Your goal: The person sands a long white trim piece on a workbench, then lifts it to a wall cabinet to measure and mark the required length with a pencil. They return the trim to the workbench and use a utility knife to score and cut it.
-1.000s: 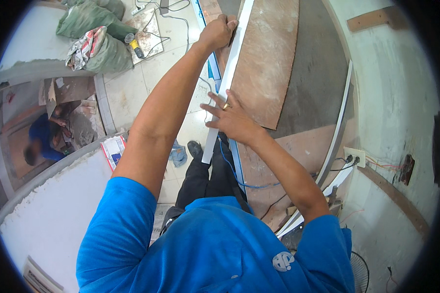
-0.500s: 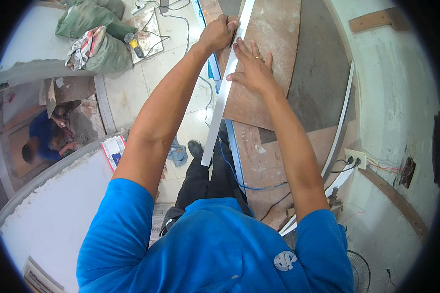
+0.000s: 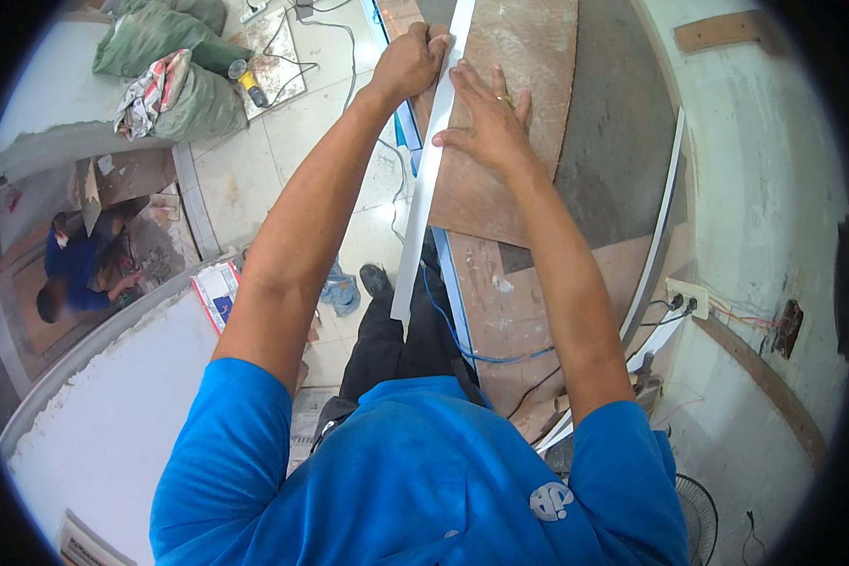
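A long white strip (image 3: 412, 247) runs lengthwise along the left edge of a brown wooden panel (image 3: 500, 203). Near the far part of the strip, my left hand (image 3: 410, 61) is closed at its left side, fingertips curled down; what they grip is hidden. My right hand (image 3: 486, 118) lies with fingers spread over the panel, its thumb and forefinger touching the strip. The panel rests on a larger work surface (image 3: 495, 311) of pale board, with a darker grey area (image 3: 618, 141) to the right.
Green sacks (image 3: 160, 104), a yellow tool (image 3: 250, 90) and cables lie on the tiled floor at left. Another person (image 3: 80, 269) works low beyond a curved ledge (image 3: 75, 373). A curved wall with a socket (image 3: 684, 304) bounds the right; a fan (image 3: 693, 519) stands bottom right.
My right hand has moved forward along the strip, from across its lower part onto the panel beside my left hand. My left hand has shifted slightly up and left.
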`<state>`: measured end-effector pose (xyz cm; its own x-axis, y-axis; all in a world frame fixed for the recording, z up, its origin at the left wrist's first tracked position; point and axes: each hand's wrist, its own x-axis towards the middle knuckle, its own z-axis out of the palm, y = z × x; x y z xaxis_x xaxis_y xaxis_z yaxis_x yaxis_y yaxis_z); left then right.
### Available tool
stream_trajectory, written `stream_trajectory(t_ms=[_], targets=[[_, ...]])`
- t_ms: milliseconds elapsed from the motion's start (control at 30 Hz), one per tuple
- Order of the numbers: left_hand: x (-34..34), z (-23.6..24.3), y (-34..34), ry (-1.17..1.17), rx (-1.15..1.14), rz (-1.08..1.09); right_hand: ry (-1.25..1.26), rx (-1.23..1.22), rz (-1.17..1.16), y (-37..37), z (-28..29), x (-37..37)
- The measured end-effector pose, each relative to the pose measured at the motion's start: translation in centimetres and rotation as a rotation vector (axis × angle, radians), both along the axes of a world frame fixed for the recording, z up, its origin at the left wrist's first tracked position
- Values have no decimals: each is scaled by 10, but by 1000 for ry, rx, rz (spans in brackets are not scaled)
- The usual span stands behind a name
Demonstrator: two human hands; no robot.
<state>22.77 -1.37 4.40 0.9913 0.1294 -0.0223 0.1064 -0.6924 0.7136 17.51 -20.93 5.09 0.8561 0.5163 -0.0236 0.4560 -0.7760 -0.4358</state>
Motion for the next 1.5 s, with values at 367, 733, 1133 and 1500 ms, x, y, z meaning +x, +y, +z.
stream_trajectory(t_ms=[367, 733, 1133, 1500], targets=[[-122, -7, -10, -100, -66, -5, 32, -146, 22, 6, 8, -3], [-81, -11, -9, -122, -18, -28, 89, -240, 7, 10, 18, 3], [-148, 5, -8, 16, -78, 3, 91, -225, 10, 10, 17, 1], [-40, -2, -2, 58, -56, 43, 89, -189, 32, 7, 7, -3]])
